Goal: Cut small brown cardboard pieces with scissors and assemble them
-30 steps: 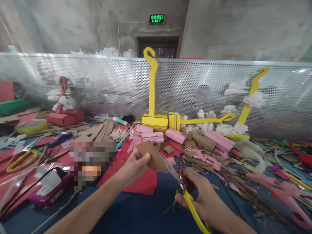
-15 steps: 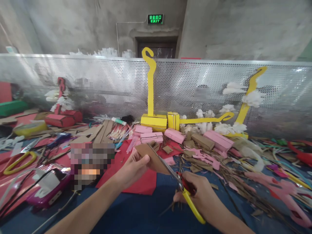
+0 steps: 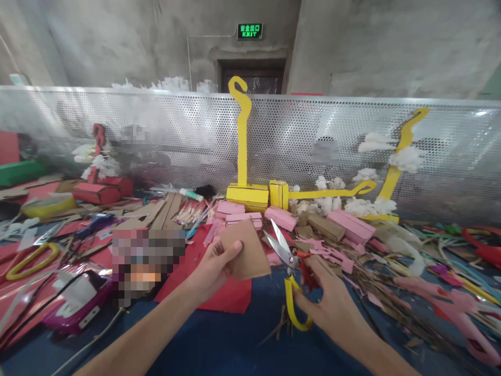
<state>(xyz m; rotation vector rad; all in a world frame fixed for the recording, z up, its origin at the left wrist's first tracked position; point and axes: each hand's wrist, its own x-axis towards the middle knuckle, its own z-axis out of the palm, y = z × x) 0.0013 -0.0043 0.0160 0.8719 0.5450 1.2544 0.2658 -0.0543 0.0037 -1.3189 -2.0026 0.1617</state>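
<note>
Cardboard (image 3: 251,251), left hand (image 3: 214,266) — scissors (image 3: 288,258), right hand (image 3: 327,292)

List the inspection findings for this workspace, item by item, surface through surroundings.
Surface: dark blue tabletop, visible nearest the person.
Job's things: flat brown cardboard piece; metal scissors with red and yellow handles, blades open, apart from the cardboard.
Clutter: thin brown scraps and pink paper boxes.
Grippers: left hand grips cardboard; right hand holds scissors.
Cables: white cable near purple plastic power strip.
Surroundings: silver perforated metal panel; lit green exit sign.
</note>
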